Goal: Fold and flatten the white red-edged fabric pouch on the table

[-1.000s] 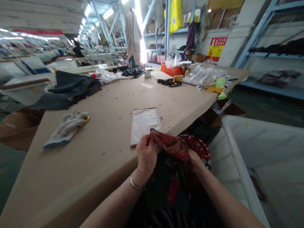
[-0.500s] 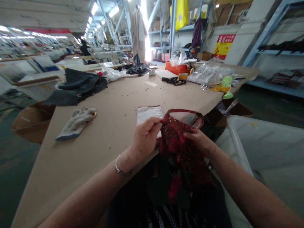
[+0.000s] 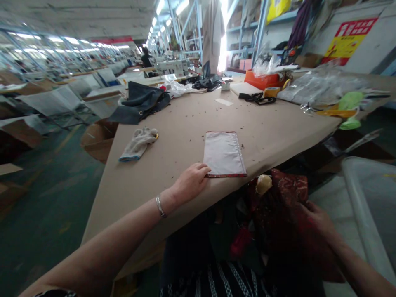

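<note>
Fingers [image 3: 202, 168] touching pouch [image 3: 224, 153], right hand [image 3: 318, 218] half-buried in red fabric [image 3: 284, 206]

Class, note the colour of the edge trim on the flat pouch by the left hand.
Dark red trim on the whitish flat pouch, clearest in the head view.

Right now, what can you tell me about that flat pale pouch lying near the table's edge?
The pale pouch is a flat rectangle of whitish, slightly glossy material with a dark red trim along its near end and a line that looks like a zip or stitching down its right side. It lies flat on the brown table, close to the near edge, its long sides running away from the viewer. The left hand rests at its near left corner, fingertips touching it. Small dark specks are scattered around it.
</note>
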Demonstrator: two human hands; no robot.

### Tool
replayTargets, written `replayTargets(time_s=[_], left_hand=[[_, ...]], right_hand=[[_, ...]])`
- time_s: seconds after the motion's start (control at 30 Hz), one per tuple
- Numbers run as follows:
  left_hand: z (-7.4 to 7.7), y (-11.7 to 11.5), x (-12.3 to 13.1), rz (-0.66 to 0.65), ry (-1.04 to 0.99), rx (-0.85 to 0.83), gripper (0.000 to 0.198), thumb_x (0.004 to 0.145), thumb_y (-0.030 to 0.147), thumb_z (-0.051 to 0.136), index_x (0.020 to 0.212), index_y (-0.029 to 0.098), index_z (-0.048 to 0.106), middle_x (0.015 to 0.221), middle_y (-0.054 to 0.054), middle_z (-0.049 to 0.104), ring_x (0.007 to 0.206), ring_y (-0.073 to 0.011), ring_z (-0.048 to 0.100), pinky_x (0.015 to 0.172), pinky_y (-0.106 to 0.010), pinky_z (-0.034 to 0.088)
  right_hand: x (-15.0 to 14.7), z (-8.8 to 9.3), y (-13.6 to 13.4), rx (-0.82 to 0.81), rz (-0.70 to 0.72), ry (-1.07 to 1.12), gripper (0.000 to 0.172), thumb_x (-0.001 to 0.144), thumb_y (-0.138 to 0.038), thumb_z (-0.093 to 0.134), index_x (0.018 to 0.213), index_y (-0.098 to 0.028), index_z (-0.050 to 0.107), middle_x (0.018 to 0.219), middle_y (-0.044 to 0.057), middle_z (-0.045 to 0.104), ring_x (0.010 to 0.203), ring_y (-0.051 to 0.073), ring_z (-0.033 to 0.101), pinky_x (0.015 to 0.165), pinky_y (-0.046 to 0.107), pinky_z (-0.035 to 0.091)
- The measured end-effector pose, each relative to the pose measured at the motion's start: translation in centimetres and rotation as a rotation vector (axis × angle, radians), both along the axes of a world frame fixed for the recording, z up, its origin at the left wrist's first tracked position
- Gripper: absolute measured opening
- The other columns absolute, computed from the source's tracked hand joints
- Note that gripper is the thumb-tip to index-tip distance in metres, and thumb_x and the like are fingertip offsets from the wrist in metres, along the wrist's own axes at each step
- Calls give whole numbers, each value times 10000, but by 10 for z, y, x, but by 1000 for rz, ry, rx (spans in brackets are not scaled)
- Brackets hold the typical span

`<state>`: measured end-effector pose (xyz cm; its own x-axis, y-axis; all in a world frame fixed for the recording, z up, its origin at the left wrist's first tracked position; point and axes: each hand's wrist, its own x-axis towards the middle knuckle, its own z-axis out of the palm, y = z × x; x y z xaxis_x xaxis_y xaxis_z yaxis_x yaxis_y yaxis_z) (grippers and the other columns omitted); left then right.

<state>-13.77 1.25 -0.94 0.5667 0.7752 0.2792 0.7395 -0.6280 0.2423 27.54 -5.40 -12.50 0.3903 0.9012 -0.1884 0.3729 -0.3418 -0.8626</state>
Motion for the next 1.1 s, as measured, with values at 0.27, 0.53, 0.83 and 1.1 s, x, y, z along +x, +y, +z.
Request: replayTargets(time_s=[0.27,0.53,0.83,1.1], left_hand=[[4,10,10,42,329,83,188,868,96,442,812,127,619,860,-107,633,802,-211,600,742,-324,489],[41,-6,36,161,54,174,158,875,141,465,799,155,603,815,-66,616,741,-181,563,655,-282,420],[36,-56,19,243,-273,151,101,821,150,495,768,157,581,747,-35,572,639,-133,506,588,-259,386],[7,-85,63,416,-1497,-831,216,724,314,685,813,169,552,712,1,605,577,-126,576,471,-221,489]], right_hand=[[-31,-9,18,141,-153,-121,531,732,-495,558,1133,-149,592,1104,145,648,1036,295,605,952,451,455],[-172,169,32,783,763,-707,286,906,-265,533,1180,-191,571,1122,96,611,1060,243,551,907,387,482],[-168,166,41,435,713,-981,366,823,-37,394,1132,-111,576,986,142,641,847,242,630,760,369,508],[-154,103,-35,381,745,-668,324,845,-79,368,1000,-142,646,880,102,662,823,247,641,724,358,509]])
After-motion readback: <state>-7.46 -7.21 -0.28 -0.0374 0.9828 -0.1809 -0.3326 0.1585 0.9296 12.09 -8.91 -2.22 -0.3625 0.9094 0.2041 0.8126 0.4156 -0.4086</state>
